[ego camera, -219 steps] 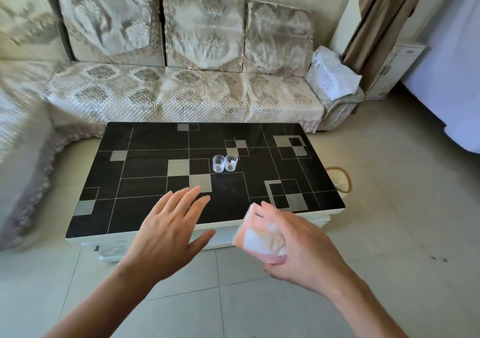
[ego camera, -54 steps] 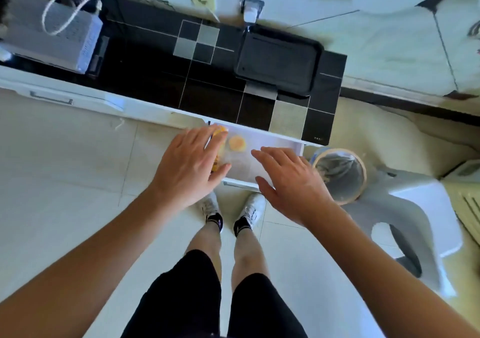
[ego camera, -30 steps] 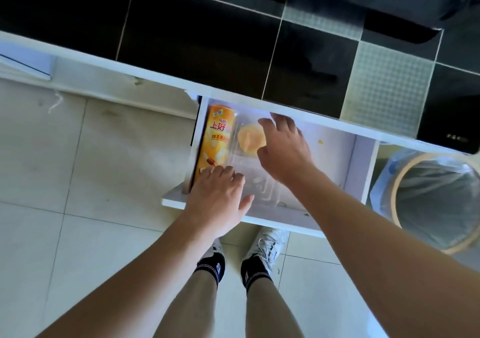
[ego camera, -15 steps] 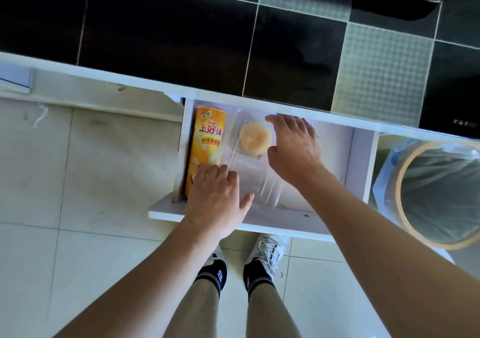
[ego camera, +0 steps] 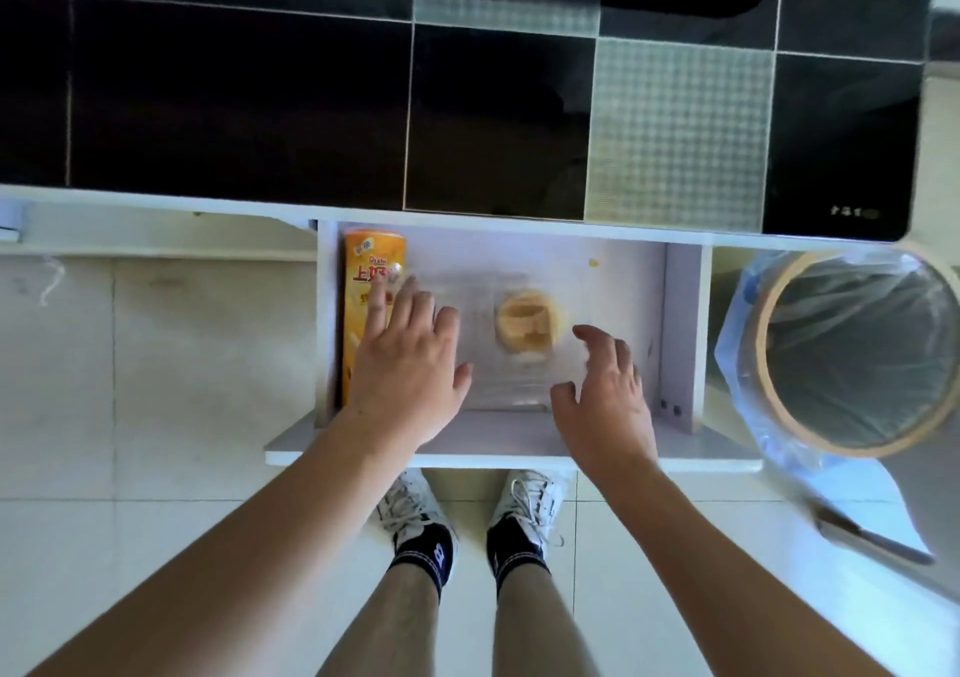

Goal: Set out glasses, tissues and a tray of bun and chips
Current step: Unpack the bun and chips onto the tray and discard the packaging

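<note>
Hands off the bun box, both hovering over the open drawer

Hands first: half a second ago the right hand (ego camera: 605,395) lay on the far end of the clear bun box and the left hand (ego camera: 410,359) rested at its near-left corner against the chip can. Now both are lifted and spread, fingers open and holding nothing. The left hand hangs over the seam between can and box, its forefinger reaching across the can's label. The right hand, fingers curled, sits just right of the box. The box (ego camera: 498,343) also looks shifted toward the drawer's middle, though blur makes its edges hard to trace.

My reading is that the hands are resetting their hold, so neither snack has left the drawer (ego camera: 680,333) and the tray step is yet to come. The black tray shows only as a dark edge at the top of the worktop (ego camera: 239,104).

The can (ego camera: 363,286) lies on its side against the drawer's left wall, long axis running front to back, printed top end pointing in toward the worktop. The bun (ego camera: 527,320) sits in the box's far half; the box's long axis seems to run the same way.

A lined bin (ego camera: 852,349) stands to the right.
</note>
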